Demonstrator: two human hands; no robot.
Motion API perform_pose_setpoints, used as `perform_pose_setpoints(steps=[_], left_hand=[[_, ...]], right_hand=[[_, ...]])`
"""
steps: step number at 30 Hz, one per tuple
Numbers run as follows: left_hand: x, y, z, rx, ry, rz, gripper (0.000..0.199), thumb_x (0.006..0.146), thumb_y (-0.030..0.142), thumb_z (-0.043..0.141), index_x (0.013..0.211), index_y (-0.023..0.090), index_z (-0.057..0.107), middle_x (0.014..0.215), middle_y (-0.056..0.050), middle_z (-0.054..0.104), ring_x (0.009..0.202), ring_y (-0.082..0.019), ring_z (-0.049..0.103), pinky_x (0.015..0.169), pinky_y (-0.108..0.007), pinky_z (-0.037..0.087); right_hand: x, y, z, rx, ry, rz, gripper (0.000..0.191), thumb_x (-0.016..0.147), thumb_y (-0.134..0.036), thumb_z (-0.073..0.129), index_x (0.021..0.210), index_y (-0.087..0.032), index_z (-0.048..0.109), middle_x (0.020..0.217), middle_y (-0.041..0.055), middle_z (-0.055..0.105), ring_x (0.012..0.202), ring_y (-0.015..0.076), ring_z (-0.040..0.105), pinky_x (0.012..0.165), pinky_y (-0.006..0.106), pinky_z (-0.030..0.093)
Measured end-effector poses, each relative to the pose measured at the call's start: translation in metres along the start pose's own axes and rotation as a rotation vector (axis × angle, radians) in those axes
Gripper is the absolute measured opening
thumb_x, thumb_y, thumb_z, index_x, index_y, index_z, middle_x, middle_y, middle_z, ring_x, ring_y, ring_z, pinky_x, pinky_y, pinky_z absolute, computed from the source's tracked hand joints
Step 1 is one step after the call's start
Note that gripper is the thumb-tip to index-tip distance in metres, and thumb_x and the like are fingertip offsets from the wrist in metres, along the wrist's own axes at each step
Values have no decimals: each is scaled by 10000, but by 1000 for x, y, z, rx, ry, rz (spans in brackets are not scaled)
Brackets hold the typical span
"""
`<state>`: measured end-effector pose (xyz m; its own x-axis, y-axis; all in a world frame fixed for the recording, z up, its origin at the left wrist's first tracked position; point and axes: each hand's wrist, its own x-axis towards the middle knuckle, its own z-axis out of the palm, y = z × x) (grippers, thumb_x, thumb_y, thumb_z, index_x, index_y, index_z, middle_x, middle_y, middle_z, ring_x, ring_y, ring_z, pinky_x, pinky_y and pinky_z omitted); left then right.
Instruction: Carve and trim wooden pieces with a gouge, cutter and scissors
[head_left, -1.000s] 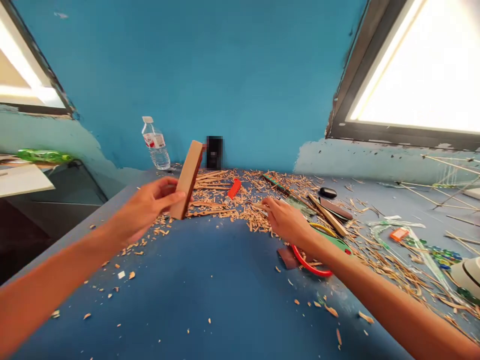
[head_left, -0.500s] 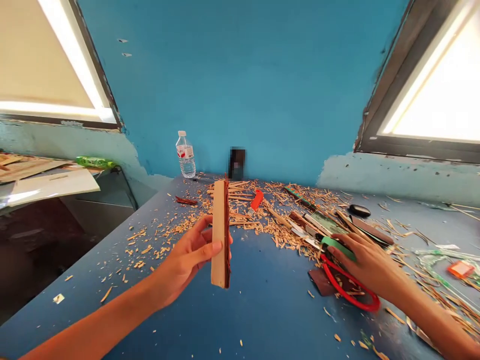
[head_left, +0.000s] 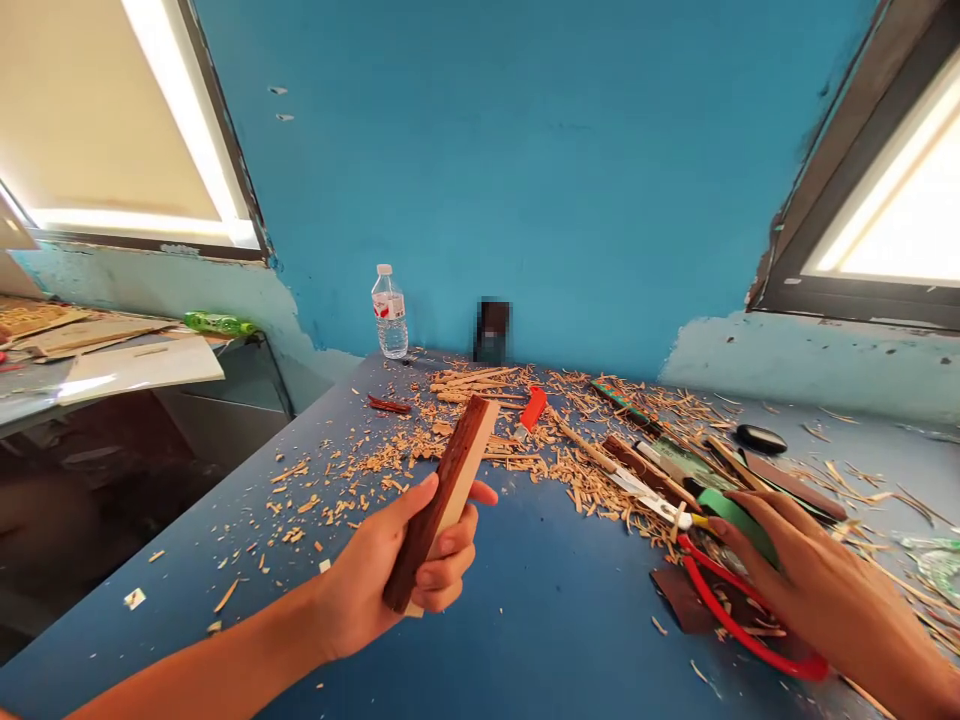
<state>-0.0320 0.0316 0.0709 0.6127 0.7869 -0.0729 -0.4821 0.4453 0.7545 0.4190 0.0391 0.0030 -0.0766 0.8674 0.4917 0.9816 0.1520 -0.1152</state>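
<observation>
A sanding block point(head_left: 444, 492) was gripped in the left hand point(head_left: 405, 570), fingers wrapped round its lower end, above the blue table point(head_left: 525, 600). Half a second before it had been held upright and edge-on; now it was tilted away, its reddish abrasive face turned up. The right hand point(head_left: 817, 590), fingers spread and gripping nothing, had been slid further onto the red-handled tool point(head_left: 739, 625) and green tape roll point(head_left: 739, 515), beside the wood shavings point(head_left: 570, 470).
</observation>
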Motion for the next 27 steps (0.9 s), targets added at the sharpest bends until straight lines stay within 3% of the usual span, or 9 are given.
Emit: perform_pose_setpoints(steps=[4, 7, 10, 14, 17, 20, 23, 25, 27], left_hand=[[-1, 0, 1, -20, -65, -67, 480, 1030, 537, 522, 1196, 164, 773, 715, 48, 374, 505, -48, 265, 444, -178, 266], [-2, 2, 1, 5, -149, -153, 528, 1002, 545, 519, 1303, 167, 732, 841, 2, 448, 560, -56, 325, 484, -193, 287], [-5, 2, 1, 139, -215, -306, 593, 889, 530, 670, 1388, 211, 661, 910, -10, 489, 621, -74, 354, 517, -200, 286], [-12, -1, 6, 619, -254, -442, 778, 673, 290, 879, 1393, 311, 584, 883, 35, 471, 704, -109, 404, 558, -196, 368], [-16, -5, 12, 830, -268, -371, 960, 657, 172, 808, 1521, 417, 469, 1015, 21, 462, 781, -135, 500, 606, -229, 469], [-16, -7, 14, 733, -307, -214, 1058, 718, 157, 761, 1632, 442, 309, 1107, -4, 576, 875, -159, 572, 727, -270, 528], [-10, -8, 16, 536, -312, -15, 722, 863, 197, 765, 1526, 356, 525, 1317, -59, 683, 992, -145, 614, 895, -275, 536], [-7, -11, 18, 531, -193, 68, 419, 933, 224, 767, 1334, 324, 696, 1190, -41, 766, 920, -114, 661, 861, -236, 551], [-6, -16, 20, 556, -47, 157, 293, 934, 231, 789, 1208, 330, 760, 957, 0, 792, 851, -117, 711, 779, -214, 569]], right_hand=[[-1, -14, -20, 200, -12, 187, 480, 988, -650, 500, 1263, -274, 619, 1029, 193, 744, 751, 379, 715, 597, 486, 499], [-2, -56, -41, 767, -79, 366, 409, 949, -650, 611, 1138, -288, 637, 729, 52, 590, 572, 222, 540, 513, 363, 420], [-4, -117, -52, 1305, -205, 516, 406, 913, -620, 702, 1092, -264, 627, 662, -44, 432, 550, 139, 404, 513, 290, 381], [-4, -173, -50, 1284, -36, 411, 334, 906, -521, 780, 1105, -289, 646, 673, -55, 456, 588, 129, 420, 514, 251, 350], [-5, -178, -47, 1196, -91, 255, 329, 934, -477, 763, 1197, -308, 658, 673, -65, 455, 566, 117, 377, 494, 249, 306], [-7, -170, -46, 1170, -188, 178, 259, 928, -412, 782, 1131, -279, 691, 771, -33, 582, 636, 119, 497, 558, 241, 407], [-10, -169, -44, 1153, -205, 186, 239, 921, -381, 790, 1101, -266, 684, 935, -3, 669, 728, 126, 567, 626, 231, 466], [-11, -173, -43, 1130, -273, 168, 247, 932, -388, 775, 1120, -259, 679, 969, -2, 674, 708, 114, 536, 611, 226, 442], [-13, -180, -44, 1129, -388, 127, 248, 972, -416, 726, 1149, -250, 670, 982, 1, 674, 695, 110, 505, 602, 234, 414]])
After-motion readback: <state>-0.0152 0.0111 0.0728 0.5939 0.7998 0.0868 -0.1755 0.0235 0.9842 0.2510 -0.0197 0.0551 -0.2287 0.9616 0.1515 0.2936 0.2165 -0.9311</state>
